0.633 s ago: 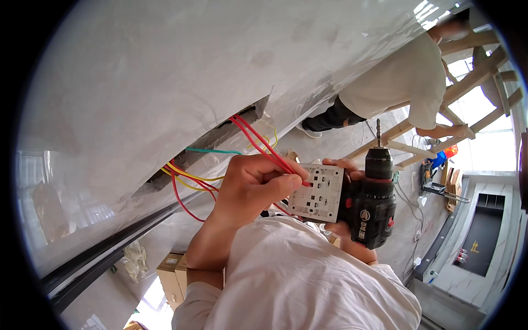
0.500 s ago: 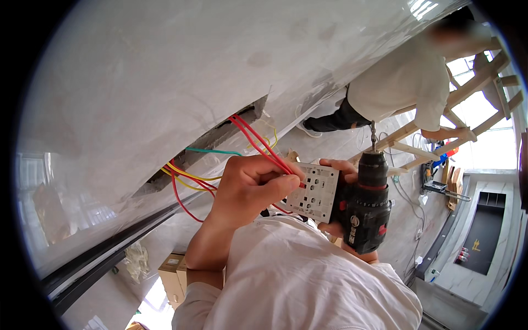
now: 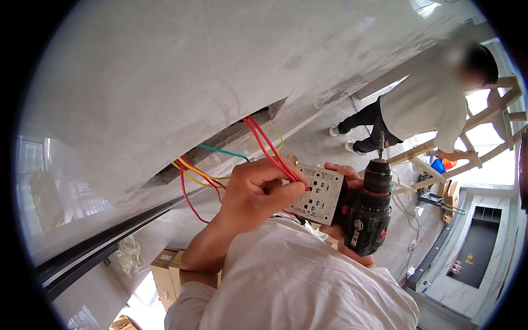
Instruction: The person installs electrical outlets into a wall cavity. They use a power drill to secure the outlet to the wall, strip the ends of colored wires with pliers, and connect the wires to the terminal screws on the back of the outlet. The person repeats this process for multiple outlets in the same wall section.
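My left hand (image 3: 256,190) pinches the red wires (image 3: 263,144) where they meet the back of a white socket plate (image 3: 319,193). The wires run from a long slot in the pale wall (image 3: 220,144). Green (image 3: 223,150) and yellow wires (image 3: 192,170) also hang out of that slot. My right hand (image 3: 336,170) grips a black and red cordless drill (image 3: 364,217) with its bit pointing up. Its fingers also press against the plate's right edge. Most of the right hand is hidden behind the drill and the plate.
Another person in a white shirt (image 3: 432,102) stands at a wooden ladder (image 3: 495,118) to the upper right. Cardboard boxes (image 3: 165,269) sit on the floor below my arm. A dark rail (image 3: 93,250) runs along the wall's lower edge. A tool (image 3: 443,202) lies on the floor at the right.
My hands keep the same grip on the wires, plate and drill. The person at the ladder has shifted a little.
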Tool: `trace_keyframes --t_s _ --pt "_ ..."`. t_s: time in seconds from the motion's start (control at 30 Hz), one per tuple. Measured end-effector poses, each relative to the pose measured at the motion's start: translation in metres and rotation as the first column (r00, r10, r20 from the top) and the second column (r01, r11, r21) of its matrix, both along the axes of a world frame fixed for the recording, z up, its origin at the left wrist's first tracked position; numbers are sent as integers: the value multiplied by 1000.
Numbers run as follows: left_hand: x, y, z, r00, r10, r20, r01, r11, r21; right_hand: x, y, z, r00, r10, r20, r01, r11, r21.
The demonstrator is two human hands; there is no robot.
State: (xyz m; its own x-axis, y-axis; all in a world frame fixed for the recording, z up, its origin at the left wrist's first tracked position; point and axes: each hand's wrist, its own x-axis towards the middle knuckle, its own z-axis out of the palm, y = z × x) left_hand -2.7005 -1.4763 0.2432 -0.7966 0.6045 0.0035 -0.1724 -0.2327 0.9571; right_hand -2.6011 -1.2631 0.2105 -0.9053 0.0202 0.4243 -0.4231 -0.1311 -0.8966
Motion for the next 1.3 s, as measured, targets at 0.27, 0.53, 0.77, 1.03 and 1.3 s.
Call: trace_keyframes --t_s 0.27,0.53,0.77,1.03,1.3 --pt "2 1 7 999 20 -47 -24 996 -90 4 -9 13 993 -107 41 108 994 -26" --pt "8 7 9 996 90 -23 -92 991 -95 5 -4 11 998 -57 18 57 998 -17" --pt "15 14 -3 988 151 -14 -151 988 -24 7 -4 0 1000 -14 18 15 996 -92" --pt "19 18 -7 936 221 -275 -230 973 2 8 -6 3 999 8 38 -5 995 -98" --pt "29 29 -7 901 334 -277 -346 938 8 4 -7 -1 997 42 57 -32 987 -160"
